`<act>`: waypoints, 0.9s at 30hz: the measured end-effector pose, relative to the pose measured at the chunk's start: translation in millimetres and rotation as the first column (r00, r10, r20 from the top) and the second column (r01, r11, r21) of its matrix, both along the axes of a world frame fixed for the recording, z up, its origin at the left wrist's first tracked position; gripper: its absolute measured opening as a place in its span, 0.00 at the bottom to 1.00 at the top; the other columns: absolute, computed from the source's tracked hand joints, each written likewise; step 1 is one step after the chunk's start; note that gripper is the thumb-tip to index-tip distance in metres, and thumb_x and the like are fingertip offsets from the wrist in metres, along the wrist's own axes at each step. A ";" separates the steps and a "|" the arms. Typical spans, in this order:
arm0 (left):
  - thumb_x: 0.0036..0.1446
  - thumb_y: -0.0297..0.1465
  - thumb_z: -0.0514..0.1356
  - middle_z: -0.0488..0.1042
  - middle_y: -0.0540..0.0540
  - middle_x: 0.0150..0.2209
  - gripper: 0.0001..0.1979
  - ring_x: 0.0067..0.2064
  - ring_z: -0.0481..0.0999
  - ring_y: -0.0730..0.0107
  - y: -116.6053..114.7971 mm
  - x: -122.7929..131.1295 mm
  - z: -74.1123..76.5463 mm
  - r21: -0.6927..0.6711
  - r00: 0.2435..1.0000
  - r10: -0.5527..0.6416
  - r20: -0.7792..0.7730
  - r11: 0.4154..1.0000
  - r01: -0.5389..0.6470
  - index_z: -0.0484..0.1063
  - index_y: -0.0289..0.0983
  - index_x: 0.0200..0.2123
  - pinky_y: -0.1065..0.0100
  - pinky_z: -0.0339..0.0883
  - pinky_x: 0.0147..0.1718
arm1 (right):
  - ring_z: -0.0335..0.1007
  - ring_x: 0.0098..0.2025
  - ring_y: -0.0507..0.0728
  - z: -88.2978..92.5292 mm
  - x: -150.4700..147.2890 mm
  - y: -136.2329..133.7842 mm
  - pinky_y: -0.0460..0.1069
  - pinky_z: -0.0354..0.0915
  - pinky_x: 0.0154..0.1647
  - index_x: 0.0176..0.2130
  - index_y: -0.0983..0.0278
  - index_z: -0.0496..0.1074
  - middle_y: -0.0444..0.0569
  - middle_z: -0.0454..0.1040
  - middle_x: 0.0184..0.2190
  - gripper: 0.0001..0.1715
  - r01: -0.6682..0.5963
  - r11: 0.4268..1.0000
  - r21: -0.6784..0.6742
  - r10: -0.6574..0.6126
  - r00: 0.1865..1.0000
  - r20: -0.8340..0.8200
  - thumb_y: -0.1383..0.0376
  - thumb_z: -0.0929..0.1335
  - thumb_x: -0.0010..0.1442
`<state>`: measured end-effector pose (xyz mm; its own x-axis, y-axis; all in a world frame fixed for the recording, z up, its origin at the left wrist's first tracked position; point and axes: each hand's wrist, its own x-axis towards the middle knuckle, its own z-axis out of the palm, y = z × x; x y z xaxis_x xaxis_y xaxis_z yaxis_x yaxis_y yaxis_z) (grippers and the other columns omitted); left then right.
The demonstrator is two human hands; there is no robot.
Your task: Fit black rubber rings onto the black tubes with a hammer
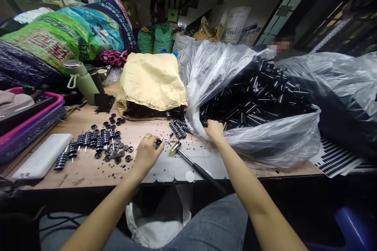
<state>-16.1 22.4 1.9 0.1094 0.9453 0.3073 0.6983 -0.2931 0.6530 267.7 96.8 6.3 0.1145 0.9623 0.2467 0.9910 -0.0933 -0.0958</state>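
Black part (158, 143) in left grip (147, 153)

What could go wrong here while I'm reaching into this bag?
The hammer has its handle past the edge of the table; a bump could knock it off. The right hand at the plastic bag might spill black tubes. The left hand, pinching a small black part, could scatter the loose discs.

One hammer with a brass-coloured head and black handle (176, 148), one white power bank (44, 156), one pale green metal-capped flask (81, 80) and one tan paper sack (151, 80) show. Two clear plastic bags (273, 141) show, while the short black tubes (259, 98) and loose black rings (118, 152) are past counting
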 end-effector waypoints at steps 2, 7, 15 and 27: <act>0.54 0.39 0.53 0.71 0.43 0.36 0.13 0.39 0.70 0.64 1.9 9.7 -12.6 0.044 0.993 -0.081 0.088 0.996 0.078 0.69 0.35 0.35 0.64 0.64 0.39 | 0.63 0.37 0.61 12.4 -9.8 -8.4 0.56 0.52 0.40 0.37 0.70 0.71 0.58 0.70 0.29 0.16 -0.037 0.999 0.026 0.037 0.999 0.007 0.66 0.58 0.60; 0.55 0.40 0.53 0.73 0.43 0.39 0.16 0.39 0.71 0.66 13.0 24.2 -22.2 -0.006 0.954 -0.174 0.245 0.983 0.181 0.67 0.36 0.42 0.66 0.64 0.37 | 0.61 0.41 0.55 48.5 -48.4 -39.7 0.51 0.48 0.47 0.40 0.58 0.72 0.46 0.73 0.33 0.11 -0.460 0.883 -0.098 0.464 0.885 0.027 0.60 0.62 0.59; 0.45 0.38 0.60 0.63 0.54 0.15 0.12 0.17 0.61 0.79 -1.7 14.1 -12.9 -0.335 0.755 -0.028 0.655 0.885 0.323 0.68 0.35 0.24 0.75 0.54 0.18 | 0.55 0.51 0.62 39.5 -106.6 -60.7 0.56 0.51 0.50 0.50 0.62 0.63 0.55 0.64 0.49 0.33 -0.652 0.756 -0.054 0.650 0.758 -0.057 0.58 0.71 0.45; 0.55 0.40 0.48 0.69 0.44 0.32 0.18 0.32 0.70 0.65 -30.4 -4.0 -35.6 -0.291 0.930 0.045 0.364 0.954 0.067 0.63 0.35 0.44 0.64 0.65 0.30 | 0.43 0.60 0.63 -7.6 -130.1 -86.8 0.57 0.48 0.59 0.60 0.70 0.40 0.61 0.49 0.58 0.61 -0.522 0.846 0.108 0.515 0.749 -0.417 0.57 0.73 0.37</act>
